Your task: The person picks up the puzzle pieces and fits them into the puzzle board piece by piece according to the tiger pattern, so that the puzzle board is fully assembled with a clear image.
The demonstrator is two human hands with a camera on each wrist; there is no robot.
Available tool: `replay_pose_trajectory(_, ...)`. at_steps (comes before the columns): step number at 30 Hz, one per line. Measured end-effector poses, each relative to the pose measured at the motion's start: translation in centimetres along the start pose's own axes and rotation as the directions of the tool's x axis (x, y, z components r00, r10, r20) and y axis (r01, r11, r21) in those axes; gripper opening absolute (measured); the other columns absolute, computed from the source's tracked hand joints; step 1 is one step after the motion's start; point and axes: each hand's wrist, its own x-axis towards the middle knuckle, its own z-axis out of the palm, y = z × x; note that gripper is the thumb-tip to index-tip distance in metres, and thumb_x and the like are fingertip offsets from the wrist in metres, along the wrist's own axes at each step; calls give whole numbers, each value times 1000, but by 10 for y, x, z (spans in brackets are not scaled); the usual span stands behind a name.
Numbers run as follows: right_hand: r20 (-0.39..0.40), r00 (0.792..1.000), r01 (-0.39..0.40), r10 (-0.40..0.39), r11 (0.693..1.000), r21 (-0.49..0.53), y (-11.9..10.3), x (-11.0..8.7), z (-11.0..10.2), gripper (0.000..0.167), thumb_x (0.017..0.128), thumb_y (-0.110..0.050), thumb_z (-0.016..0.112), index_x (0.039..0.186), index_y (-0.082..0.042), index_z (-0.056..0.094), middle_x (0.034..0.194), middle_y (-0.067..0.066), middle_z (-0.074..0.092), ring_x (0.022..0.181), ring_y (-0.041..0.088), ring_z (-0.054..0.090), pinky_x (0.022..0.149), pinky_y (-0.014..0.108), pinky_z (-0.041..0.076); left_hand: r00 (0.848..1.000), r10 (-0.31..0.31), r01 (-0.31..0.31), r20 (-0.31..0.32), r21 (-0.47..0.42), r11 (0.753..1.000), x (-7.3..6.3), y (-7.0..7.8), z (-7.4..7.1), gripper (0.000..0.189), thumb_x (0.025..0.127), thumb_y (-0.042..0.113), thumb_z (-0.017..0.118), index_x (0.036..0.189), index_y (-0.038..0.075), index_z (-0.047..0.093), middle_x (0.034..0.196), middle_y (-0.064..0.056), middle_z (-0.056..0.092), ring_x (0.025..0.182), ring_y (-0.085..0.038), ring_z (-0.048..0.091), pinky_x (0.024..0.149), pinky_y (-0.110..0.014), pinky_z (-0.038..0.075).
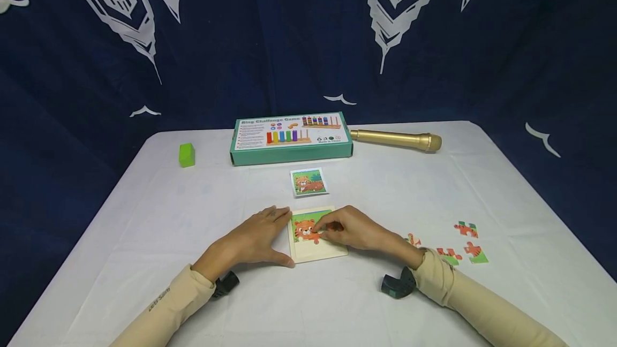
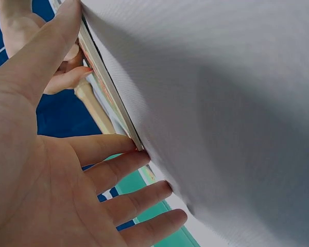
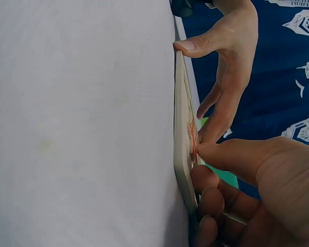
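A pale wooden puzzle board [image 1: 313,255] lies on the white table, its upper part filled with pieces that form a tiger's face [image 1: 305,229] on green. Along the board's left side rests my left hand [image 1: 257,234], fingers extended, thumb at the near left corner; the left wrist view has the board's edge [image 2: 113,92] between thumb and fingertips. My right hand [image 1: 354,229] is over the right half of the board, thumb and forefinger pinching at a puzzle piece [image 3: 193,139] on its surface. Its other fingers curl by the board's edge, and they hide much of the piece.
Several loose puzzle pieces [image 1: 474,252] lie at the right, partly behind the right forearm. Beyond the board is a small tiger picture card [image 1: 309,182]. Farther back are a green game box [image 1: 291,138], a gold microphone [image 1: 395,139] and a green block [image 1: 186,155].
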Motion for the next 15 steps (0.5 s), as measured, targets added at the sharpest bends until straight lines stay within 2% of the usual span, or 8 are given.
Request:
replay_pose_trajectory(3, 19, 1000, 15, -15, 1000, -3, -1, -2, -3, 20, 90, -8, 64, 107, -13, 73, 73, -11, 58, 60, 3, 42, 54, 17, 33, 1000, -1, 1, 1, 5, 1000, 1, 0, 0, 107, 70, 65, 73, 148, 3, 34, 154, -10, 31, 142, -38, 25, 113, -50, 25)
replay_pose_trajectory(8, 40, 999, 18, -20, 998, 63, 0, -8, -12, 23, 93, -12, 61, 115, -11, 69, 74, -8, 55, 62, 5, 43, 56, 18, 35, 1000, -5, 5, 1, 6, 1000, 1, 1, 0, 107, 69, 64, 74, 148, 3, 35, 154, -10, 32, 142, -38, 25, 114, -49, 25)
replay_pose_trajectory(11, 7, 1000, 0, 0, 996, 91, 2, -16, -21, 23, 93, -12, 62, 115, -10, 68, 79, -4, 60, 67, 8, 49, 59, 20, 41, 1000, -5, 5, 0, -1, 1000, 1, 1, 1, 107, 69, 63, 75, 147, 2, 35, 154, -10, 32, 142, -38, 25, 114, -49, 25)
replay_pose_trajectory(15, -79, 996, -29, 35, 997, 64, 8, -30, -35, 22, 93, -14, 63, 114, -9, 68, 87, -1, 65, 77, 12, 56, 68, 25, 49, 1000, -3, 3, -5, -5, 1000, 1, 1, 1, 107, 69, 62, 76, 147, 2, 35, 154, -10, 32, 142, -38, 25, 114, -50, 25)
